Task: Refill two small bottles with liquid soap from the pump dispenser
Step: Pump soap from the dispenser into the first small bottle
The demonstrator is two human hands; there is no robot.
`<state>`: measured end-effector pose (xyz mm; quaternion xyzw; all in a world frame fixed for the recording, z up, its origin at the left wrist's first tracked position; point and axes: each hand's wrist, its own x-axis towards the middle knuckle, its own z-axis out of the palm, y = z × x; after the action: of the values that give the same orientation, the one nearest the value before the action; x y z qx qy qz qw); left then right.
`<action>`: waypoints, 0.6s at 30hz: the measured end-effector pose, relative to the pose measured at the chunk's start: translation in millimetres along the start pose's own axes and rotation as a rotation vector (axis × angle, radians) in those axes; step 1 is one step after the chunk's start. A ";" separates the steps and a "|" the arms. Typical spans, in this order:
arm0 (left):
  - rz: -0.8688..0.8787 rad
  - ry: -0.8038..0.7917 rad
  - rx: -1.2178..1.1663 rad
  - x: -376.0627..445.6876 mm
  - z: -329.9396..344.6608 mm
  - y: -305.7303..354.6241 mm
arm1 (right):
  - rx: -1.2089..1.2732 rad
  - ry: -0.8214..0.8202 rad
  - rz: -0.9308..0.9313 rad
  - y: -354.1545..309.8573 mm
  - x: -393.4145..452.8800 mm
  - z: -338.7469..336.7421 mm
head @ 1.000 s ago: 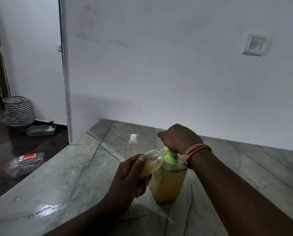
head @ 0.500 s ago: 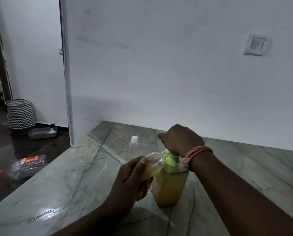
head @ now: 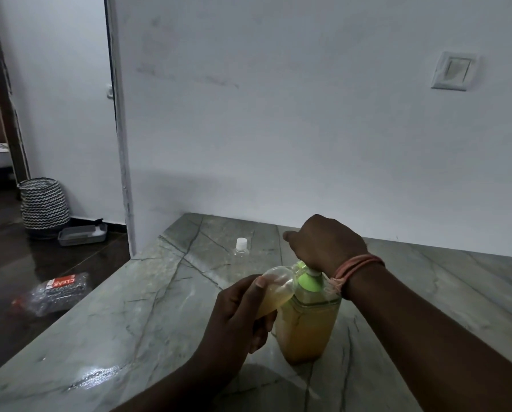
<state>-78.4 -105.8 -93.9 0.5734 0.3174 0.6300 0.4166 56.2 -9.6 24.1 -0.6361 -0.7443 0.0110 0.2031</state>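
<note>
A square clear pump dispenser (head: 306, 330) of orange-yellow soap with a green collar stands on the marble counter (head: 147, 322). My right hand (head: 326, 243) rests closed on top of its pump head, which it mostly hides. My left hand (head: 236, 316) holds a small clear bottle (head: 275, 289), tilted with its mouth against the green spout; yellow soap fills its lower part. A second small clear bottle (head: 241, 248) with a white cap stands upright farther back on the counter.
The white wall runs along the counter's far edge, with a switch plate (head: 452, 71) high on the right. The counter's left edge drops to a dark floor holding a plastic packet (head: 55, 292), a grey tray (head: 80, 234) and a patterned basket (head: 43, 206).
My right hand has risen slightly on the pump head, showing more of the white stem. The small bottle stays at the spout in my left hand.
</note>
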 end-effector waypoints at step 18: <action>-0.031 0.015 -0.019 0.3 -0.4 -1.0 | -0.027 -0.014 -0.008 -2.4 5.3 -1.0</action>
<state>-78.6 -105.1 -94.6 0.5594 0.3234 0.6310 0.4293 53.7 -5.3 27.3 -0.6358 -0.7483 0.0044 0.1892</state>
